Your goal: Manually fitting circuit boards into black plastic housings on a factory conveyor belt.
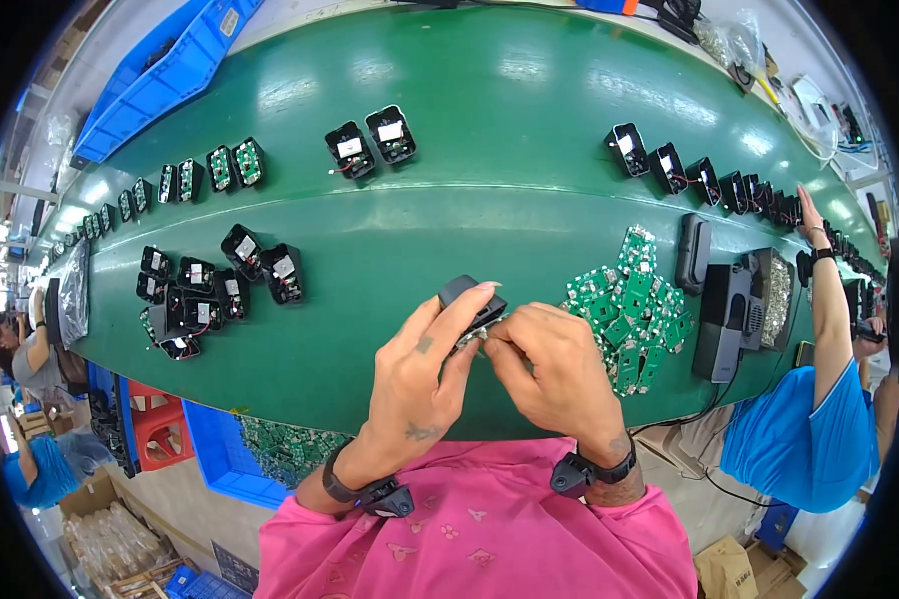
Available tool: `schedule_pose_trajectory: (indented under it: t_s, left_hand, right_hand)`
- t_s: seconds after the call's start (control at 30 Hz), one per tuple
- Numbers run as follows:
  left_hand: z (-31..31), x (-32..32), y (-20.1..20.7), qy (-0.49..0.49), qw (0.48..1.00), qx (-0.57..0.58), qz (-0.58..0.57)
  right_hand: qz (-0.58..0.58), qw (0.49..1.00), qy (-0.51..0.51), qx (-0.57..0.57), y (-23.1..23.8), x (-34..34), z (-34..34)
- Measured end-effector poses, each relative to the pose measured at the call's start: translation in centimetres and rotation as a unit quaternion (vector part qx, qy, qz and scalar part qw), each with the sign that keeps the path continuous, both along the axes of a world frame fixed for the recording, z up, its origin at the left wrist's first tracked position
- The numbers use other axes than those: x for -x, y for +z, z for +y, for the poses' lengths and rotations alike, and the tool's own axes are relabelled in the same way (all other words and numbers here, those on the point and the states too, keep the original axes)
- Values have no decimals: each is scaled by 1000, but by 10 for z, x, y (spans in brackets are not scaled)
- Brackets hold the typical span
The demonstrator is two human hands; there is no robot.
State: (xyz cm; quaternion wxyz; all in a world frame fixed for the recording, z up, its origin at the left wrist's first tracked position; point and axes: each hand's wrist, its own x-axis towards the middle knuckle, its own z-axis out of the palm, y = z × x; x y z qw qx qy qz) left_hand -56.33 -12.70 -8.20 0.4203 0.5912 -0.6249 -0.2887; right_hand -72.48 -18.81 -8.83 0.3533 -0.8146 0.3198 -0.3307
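Close in front of me, my left hand (415, 384) grips a small black plastic housing (459, 289) between thumb and fingers. The housing is tilted, with pale parts at its lower side. My right hand (559, 364) is closed in a pinch right against that side; what its fingertips hold is too small and covered to make out. Just right of this hand lies a loose pile of green circuit boards (634, 309). Off to the left, several open black housings (204, 311) with white labels and wires inside stand in a group.
Two open housings (392, 136) sit mid-table; rows run along both sides of the green table (440, 230). On the right are a black device (721, 324) and a metal-filled tray (775, 299). A blue bin (217, 464) of boards is below the edge. A co-worker's arm (822, 280) reaches in.
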Motion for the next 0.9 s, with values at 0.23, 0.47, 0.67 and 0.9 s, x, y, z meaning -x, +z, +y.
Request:
schedule_pose_trajectory:
  t_s: [0.23,0.47,0.67,0.9]
  left_hand:
    - [-5,0,-21,75,985,-61,144]
    - [-4,-9,-34,1,957,-119,264]
    - [-7,-4,-29,10,966,-85,244]
    - [-7,5,-27,34,955,-108,275]
  right_hand:
    - [17,996,-78,38,-29,-13,7]
    - [-65,969,-115,-210,-24,-1,5]
    - [-175,957,-107,-204,-16,-2,11]
    - [-253,918,-100,-287,-30,-3,13]
